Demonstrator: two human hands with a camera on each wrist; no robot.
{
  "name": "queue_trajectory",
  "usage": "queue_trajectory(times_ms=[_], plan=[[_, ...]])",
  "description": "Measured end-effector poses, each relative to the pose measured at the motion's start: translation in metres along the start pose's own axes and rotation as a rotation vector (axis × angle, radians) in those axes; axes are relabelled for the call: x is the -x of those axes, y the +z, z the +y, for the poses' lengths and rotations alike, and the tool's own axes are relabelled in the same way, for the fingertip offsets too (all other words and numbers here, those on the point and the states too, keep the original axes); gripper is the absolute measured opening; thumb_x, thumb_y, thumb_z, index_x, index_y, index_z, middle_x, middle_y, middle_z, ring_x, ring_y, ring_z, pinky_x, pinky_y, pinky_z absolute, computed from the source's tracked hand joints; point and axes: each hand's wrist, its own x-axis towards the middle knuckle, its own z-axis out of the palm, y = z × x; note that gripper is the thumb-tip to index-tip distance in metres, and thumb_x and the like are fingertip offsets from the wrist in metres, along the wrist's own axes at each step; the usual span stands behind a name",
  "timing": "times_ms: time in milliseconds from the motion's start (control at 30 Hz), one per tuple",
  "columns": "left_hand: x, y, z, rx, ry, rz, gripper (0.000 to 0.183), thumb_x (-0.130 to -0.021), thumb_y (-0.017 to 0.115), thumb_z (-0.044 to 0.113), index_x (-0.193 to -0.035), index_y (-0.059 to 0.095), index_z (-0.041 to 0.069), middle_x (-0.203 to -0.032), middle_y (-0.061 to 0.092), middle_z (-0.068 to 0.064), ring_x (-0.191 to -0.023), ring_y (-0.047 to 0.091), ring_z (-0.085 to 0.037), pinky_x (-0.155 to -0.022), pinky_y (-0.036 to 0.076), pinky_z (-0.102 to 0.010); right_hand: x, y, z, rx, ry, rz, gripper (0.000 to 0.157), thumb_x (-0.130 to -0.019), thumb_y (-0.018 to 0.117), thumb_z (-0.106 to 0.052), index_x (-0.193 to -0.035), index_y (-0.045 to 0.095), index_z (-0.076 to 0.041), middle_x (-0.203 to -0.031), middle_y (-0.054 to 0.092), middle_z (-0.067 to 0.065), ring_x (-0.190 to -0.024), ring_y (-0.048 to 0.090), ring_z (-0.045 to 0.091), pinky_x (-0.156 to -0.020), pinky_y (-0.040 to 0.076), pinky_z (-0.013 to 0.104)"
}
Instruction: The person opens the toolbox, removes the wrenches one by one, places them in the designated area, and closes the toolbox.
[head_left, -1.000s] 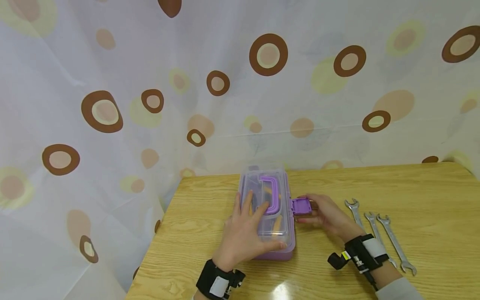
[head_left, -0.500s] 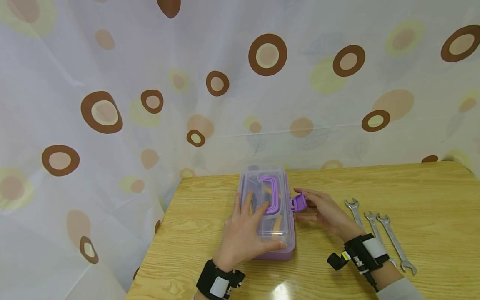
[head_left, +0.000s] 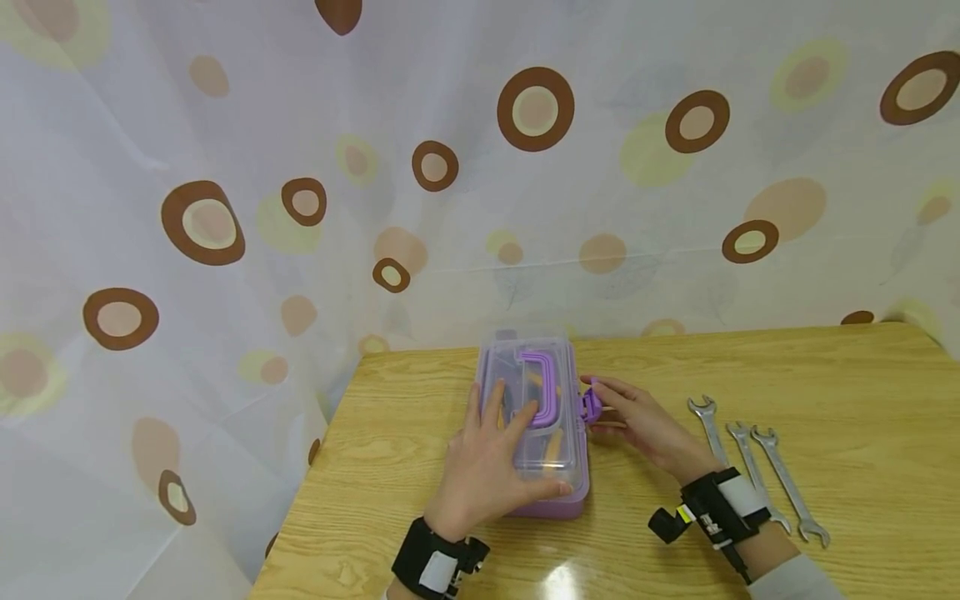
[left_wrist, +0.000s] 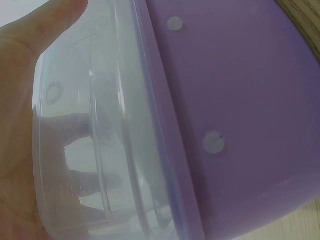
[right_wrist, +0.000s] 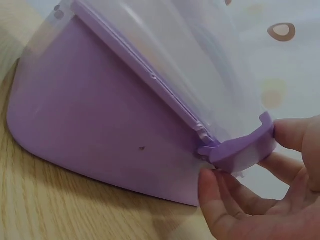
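A purple plastic storage box [head_left: 553,508] with a see-through lid [head_left: 543,454] lies lengthwise on the table. On that lid my left hand [head_left: 483,475] rests with fingers spread, beside the folded purple handle [head_left: 551,392]. At the box's right side my right hand [head_left: 648,429] has its fingers curled about the purple latch [right_wrist: 245,152]. The latch stands up from its hinge, its free end apart from the lid. In the left wrist view the left palm [left_wrist: 17,145] lies against the clear lid. Orange shapes show blurred through the lid.
Several items lie near: three metal wrenches [head_left: 791,483] sit side by side at the right, partly behind the right forearm. The wooden table [head_left: 390,433] ends at a spotted curtain [head_left: 480,208] at the back and left.
The latch has swung upward toward the lid from lying outward. My right hand has moved slightly left with it. The left hand stays on the lid.
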Motion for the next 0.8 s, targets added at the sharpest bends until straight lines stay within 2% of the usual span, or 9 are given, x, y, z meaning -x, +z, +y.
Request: queue_trajectory(times_ms=[167,367,500,633,800], plan=[[0.0,0.001,0.0,0.0,-0.001,-0.006,0.111,-0.068,0.07,0.091,-0.16,0.046,0.032,-0.173,0.021,-0.016,-0.157,0.009,-0.053,-0.092,0.049,-0.078,-0.002,0.004,0.004,0.021,-0.027,0.031,0.063,-0.112,0.049,-0.038,-0.16,0.038,0.0,-0.131,0.068,0.001,-0.109,0.067,0.01,-0.1,0.055,0.035],[0.001,0.0,0.001,-0.005,-0.002,-0.008,0.111,-0.069,0.07,0.09,-0.16,0.046,0.032,-0.173,0.02,-0.016,-0.157,0.009,-0.053,-0.092,0.049,-0.077,-0.002,0.01,0.006,0.055,-0.033,0.08,0.061,-0.112,0.05,-0.04,-0.159,0.041,-0.003,-0.144,0.062,0.012,-0.113,0.064,0.01,-0.106,0.051,0.039],[0.001,-0.001,0.002,0.001,-0.002,-0.008,0.11,-0.069,0.071,0.089,-0.16,0.046,0.032,-0.173,0.021,-0.016,-0.157,0.008,-0.052,-0.092,0.049,-0.077,-0.004,0.016,0.007,0.066,-0.055,0.128,0.06,-0.112,0.051,-0.037,-0.158,0.042,-0.001,-0.151,0.055,0.02,-0.112,0.064,0.006,-0.102,0.053,0.032],[0.001,-0.002,0.002,0.006,0.004,0.001,0.109,-0.069,0.072,0.088,-0.159,0.047,0.031,-0.173,0.023,-0.017,-0.157,0.009,-0.053,-0.091,0.05,-0.077,-0.004,0.023,0.009,0.08,-0.08,0.165,0.06,-0.111,0.053,-0.036,-0.159,0.042,-0.001,-0.156,0.049,0.022,-0.114,0.062,0.001,-0.099,0.053,0.023],[0.001,-0.001,0.002,-0.011,0.006,0.007,0.11,-0.069,0.071,0.089,-0.159,0.047,0.031,-0.172,0.023,-0.018,-0.157,0.01,-0.054,-0.09,0.051,-0.076,-0.005,0.027,0.012,0.093,-0.097,0.159,0.06,-0.112,0.051,-0.035,-0.161,0.038,-0.002,-0.161,0.043,0.022,-0.116,0.059,-0.006,-0.101,0.051,0.019]])
